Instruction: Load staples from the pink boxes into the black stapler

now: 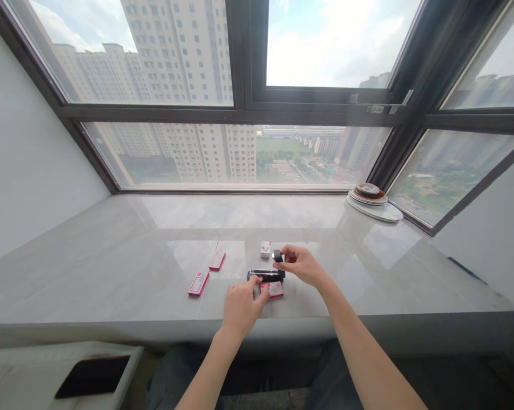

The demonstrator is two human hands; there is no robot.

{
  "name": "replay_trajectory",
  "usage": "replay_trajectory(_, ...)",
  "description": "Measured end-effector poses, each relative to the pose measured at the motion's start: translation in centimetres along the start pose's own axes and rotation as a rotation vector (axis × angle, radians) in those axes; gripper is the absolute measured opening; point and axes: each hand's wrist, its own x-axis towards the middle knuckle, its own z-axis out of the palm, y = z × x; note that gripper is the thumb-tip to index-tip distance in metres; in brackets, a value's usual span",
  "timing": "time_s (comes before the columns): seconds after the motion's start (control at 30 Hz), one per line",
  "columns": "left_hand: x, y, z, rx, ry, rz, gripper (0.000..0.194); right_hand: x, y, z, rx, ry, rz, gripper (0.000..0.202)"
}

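A long, glossy black stapler [266, 276] lies crosswise on the pale stone sill. The index fingertip of my left hand [243, 304] touches its left part, while the thumb, held apart from that finger, rests over a red-and-white small box [276, 289] just in front. Behind the stapler's right end, my right hand [297, 265] pinches a small black piece with a silvery end [277, 255] between thumb and fingers; its exact kind is not clear. A whitish small box [265, 249] stands left of that piece. My left hand partly covers the front box.
Two flat pink-and-white boxes [217, 260] [198, 283] lie to the left. Stacked plates [374, 202] sit in the far right corner by the window frame [239, 115]. Below the sill's front edge, a white surface with a dark rectangle [92, 376] stands at the lower left.
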Motion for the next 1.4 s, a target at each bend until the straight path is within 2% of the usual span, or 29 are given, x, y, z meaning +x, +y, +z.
replay_trajectory(0.1, 0.0, 0.1, -0.1, 0.022, -0.007, -0.002, 0.027, 1.9, -0.4, 2.6, -0.141, -0.024, -0.042, 0.042)
replay_trajectory(0.2, -0.1, 0.3, -0.3, 0.059, -0.008, 0.008, 0.029, 2.5, 0.0, 4.0, -0.248, -0.051, -0.056, 0.040)
replay_trajectory(0.33, 0.0, 1.4, -0.5, 0.123, -0.007, 0.059, 0.031, 2.7, 0.5, 4.4, -0.373, -0.126, -0.100, 0.028)
replay_trajectory(0.47, 0.3, 2.8, -0.2, 0.101, -0.068, 0.193, 0.014, 2.6, 0.6, 3.9, -0.398, -0.162, -0.076, 0.023)
replay_trajectory(0.53, 0.4, 2.7, -0.2, 0.095, -0.083, 0.210, 0.008, 2.4, 0.8, 3.6, -0.403, -0.133, -0.072, 0.024)
replay_trajectory(0.63, 0.2, 0.6, -1.4, 0.156, -0.023, 0.139, 0.010, 1.9, 1.0, 3.1, -0.407, -0.080, -0.068, 0.026)
replay_trajectory(0.8, 0.0, -6.0, -5.0, 0.332, 0.179, -0.100, 0.018, 1.0, 1.1, 2.8, -0.367, -0.031, -0.032, 0.029)
replay_trajectory(0.9, 0.4, -9.4, -6.1, 0.323, 0.253, -0.181, 0.018, 0.8, 1.0, 2.8, -0.349, -0.027, -0.015, 0.030)
replay_trajectory(0.97, 0.7, -10.9, -5.9, 0.218, 0.262, -0.153, 0.017, 0.8, 1.0, 2.9, -0.347, -0.023, -0.005, 0.031)
replay_trajectory(1.07, 1.2, -11.9, -5.0, 0.015, 0.231, -0.117, 0.018, 0.7, 0.9, 3.1, -0.366, -0.009, 0.004, 0.030)
replay_trajectory(1.13, 1.4, -11.9, -4.3, -0.064, 0.210, -0.141, 0.037, 0.5, 0.7, 3.1, -0.406, 0.005, 0.007, 0.028)
replay_trajectory(1.23, 1.9, -11.2, -3.2, -0.096, 0.186, -0.124, 0.062, -0.3, 0.2, 2.9, -0.508, 0.021, 0.005, 0.026)
replay_trajectory(1.4, 3.9, -8.3, -0.2, -0.069, 0.174, -0.041, 0.063, -2.3, 0.4, 2.2, -0.640, 0.137, 0.136, 0.031)
